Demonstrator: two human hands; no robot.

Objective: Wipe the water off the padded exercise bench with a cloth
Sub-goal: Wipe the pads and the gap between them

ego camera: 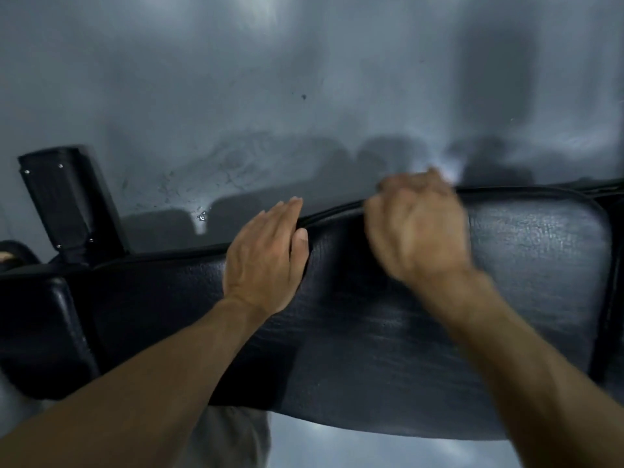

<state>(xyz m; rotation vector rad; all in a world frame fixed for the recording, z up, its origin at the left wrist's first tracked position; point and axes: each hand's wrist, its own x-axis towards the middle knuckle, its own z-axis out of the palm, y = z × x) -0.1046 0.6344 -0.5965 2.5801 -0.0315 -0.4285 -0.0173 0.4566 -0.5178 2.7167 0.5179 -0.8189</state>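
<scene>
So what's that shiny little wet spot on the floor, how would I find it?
Start at the long black bench and look past its far edge at the grey floor. The puddle lies just left of the left hand's fingertips, glinting white where the floor around it looks dull.

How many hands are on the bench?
2. The left hand lies flat near the far edge of the bench. The right hand, blurred, curls at that edge further right. No cloth shows.

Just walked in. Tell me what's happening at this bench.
A person leans over a black padded bench. The left hand lies flat with straight fingers on the pad near its far edge. The right hand is blurred, fingers curled at that same edge; no cloth can be made out. Water marks show on the grey floor beyond.
</scene>
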